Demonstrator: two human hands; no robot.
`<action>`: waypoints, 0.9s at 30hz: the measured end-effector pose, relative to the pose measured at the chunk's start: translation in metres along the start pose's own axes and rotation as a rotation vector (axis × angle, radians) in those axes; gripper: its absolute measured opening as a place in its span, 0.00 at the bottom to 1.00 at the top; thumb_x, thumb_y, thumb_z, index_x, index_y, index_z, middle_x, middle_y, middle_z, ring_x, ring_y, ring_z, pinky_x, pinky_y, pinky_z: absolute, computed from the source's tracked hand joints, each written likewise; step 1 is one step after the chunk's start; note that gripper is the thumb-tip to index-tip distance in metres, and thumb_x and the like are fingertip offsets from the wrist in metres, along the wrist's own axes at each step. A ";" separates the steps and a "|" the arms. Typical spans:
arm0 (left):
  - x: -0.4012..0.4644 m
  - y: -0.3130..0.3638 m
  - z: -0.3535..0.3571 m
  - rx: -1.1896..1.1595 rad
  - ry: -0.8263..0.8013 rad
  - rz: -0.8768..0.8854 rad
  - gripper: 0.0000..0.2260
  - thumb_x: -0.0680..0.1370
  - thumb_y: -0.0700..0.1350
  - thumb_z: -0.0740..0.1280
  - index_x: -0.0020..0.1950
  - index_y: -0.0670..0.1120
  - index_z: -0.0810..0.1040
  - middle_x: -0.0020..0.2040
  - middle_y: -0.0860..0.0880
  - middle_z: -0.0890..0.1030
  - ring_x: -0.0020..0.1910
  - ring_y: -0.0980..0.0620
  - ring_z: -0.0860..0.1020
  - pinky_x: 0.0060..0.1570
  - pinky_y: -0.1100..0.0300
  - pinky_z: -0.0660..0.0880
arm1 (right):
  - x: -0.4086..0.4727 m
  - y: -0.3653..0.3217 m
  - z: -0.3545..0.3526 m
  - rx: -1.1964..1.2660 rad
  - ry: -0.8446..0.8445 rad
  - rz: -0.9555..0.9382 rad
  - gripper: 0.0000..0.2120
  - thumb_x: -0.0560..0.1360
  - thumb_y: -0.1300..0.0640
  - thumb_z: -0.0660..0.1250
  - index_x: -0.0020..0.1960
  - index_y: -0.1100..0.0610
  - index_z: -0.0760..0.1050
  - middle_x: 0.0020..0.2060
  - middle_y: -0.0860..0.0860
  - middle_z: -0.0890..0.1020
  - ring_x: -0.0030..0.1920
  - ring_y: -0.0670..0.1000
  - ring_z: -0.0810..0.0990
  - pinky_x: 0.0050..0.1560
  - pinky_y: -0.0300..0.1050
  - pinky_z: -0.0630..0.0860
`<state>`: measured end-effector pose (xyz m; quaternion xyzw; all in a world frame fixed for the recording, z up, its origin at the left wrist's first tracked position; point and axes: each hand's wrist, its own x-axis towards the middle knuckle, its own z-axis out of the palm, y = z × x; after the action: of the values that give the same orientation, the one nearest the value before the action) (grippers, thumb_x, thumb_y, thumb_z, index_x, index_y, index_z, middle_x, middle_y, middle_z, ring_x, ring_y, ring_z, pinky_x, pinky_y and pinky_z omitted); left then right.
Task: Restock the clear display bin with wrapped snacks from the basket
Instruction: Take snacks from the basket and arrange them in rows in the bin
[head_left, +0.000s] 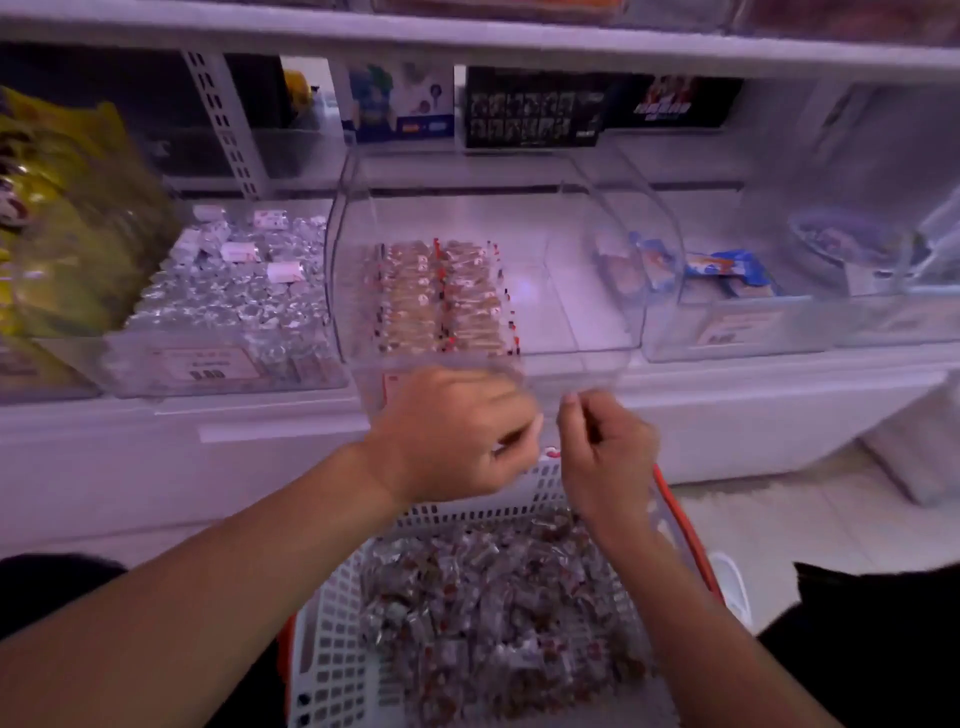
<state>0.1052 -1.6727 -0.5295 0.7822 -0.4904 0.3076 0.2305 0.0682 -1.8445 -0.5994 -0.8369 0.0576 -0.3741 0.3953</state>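
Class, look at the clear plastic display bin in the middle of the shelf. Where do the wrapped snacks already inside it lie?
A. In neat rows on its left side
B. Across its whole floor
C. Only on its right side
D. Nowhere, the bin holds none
A: the wrapped snacks lie in neat rows on the left side of the clear plastic display bin, whose right side is bare.

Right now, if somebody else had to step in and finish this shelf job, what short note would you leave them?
Left hand: curled, in front of the clear display bin; motion blur hides whether it holds a snack.
Right hand: fingers curled beside the left one, above the basket's far rim; its contents are also unclear.
Basket: white, below the hands, with many wrapped snacks left.
Done: two neat rows of snacks fill the bin's left part.
Left: the bin's right part is bare; keep moving snacks from the basket into it.
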 end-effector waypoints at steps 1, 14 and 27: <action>-0.015 0.006 0.016 -0.014 -0.094 0.004 0.12 0.74 0.43 0.69 0.31 0.49 0.71 0.28 0.49 0.74 0.28 0.46 0.74 0.27 0.56 0.68 | -0.021 0.021 0.008 -0.063 -0.115 0.070 0.16 0.78 0.52 0.62 0.32 0.52 0.65 0.23 0.48 0.68 0.26 0.46 0.66 0.30 0.47 0.63; -0.267 0.055 0.164 -0.471 -1.272 -1.567 0.50 0.73 0.53 0.75 0.81 0.48 0.40 0.78 0.37 0.58 0.70 0.35 0.68 0.65 0.46 0.73 | -0.209 0.182 0.038 -0.458 -1.266 0.666 0.66 0.57 0.42 0.82 0.79 0.54 0.43 0.76 0.62 0.56 0.71 0.64 0.67 0.67 0.54 0.71; -0.292 0.089 0.222 -0.383 -0.830 -1.812 0.24 0.77 0.48 0.70 0.70 0.44 0.68 0.68 0.41 0.74 0.64 0.41 0.74 0.64 0.49 0.72 | -0.220 0.167 0.098 -0.586 -1.218 0.568 0.33 0.67 0.43 0.75 0.68 0.50 0.68 0.77 0.59 0.51 0.67 0.65 0.72 0.63 0.56 0.75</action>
<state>-0.0159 -1.6738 -0.8875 0.8547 0.2049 -0.3625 0.3099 0.0101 -1.8114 -0.8843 -0.9207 0.1399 0.3051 0.1991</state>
